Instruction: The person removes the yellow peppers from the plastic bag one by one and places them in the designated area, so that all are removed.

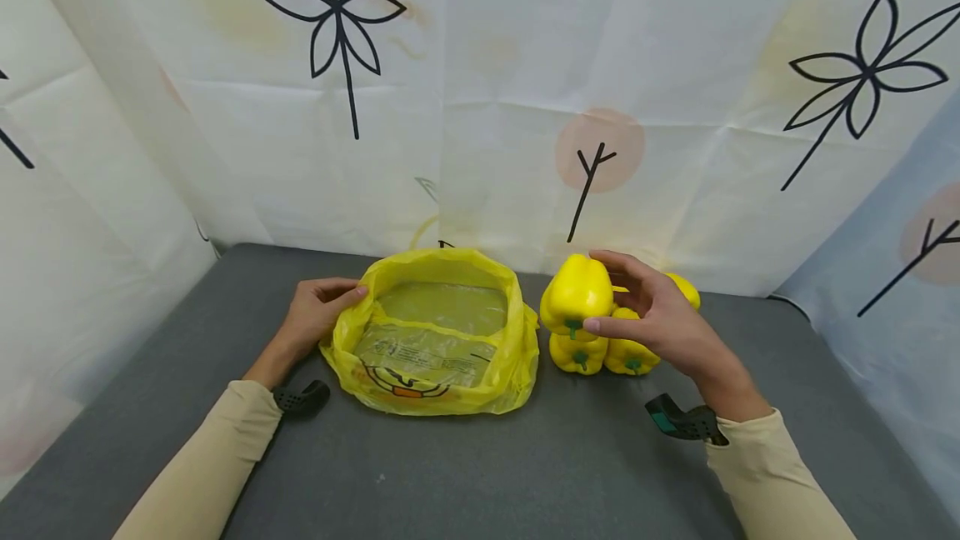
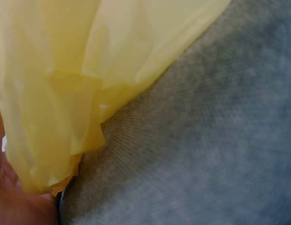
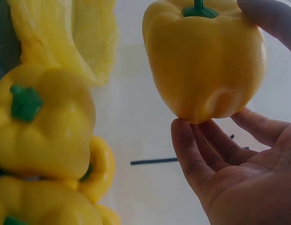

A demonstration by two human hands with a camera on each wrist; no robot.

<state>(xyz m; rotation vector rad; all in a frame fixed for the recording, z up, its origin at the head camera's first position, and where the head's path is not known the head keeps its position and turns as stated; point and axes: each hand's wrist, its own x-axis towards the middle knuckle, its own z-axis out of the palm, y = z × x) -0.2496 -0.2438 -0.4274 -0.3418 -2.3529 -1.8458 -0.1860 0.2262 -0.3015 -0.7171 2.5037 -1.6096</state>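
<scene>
A translucent yellow plastic bag with a printed face stands on the table, its mouth spread wide and facing up. My left hand pinches the bag's left rim between thumb and fingers; in the left wrist view the bag covers much of that hand. My right hand holds a yellow bell pepper between thumb and fingertips, raised above the other peppers. In the right wrist view the thumb is at the stem end of this pepper and the fingers are at its bottom.
Several more yellow bell peppers with green stems sit grouped right of the bag, below and behind my right hand. The dark grey table ends at a pale patterned cloth backdrop, with cloth on both sides too.
</scene>
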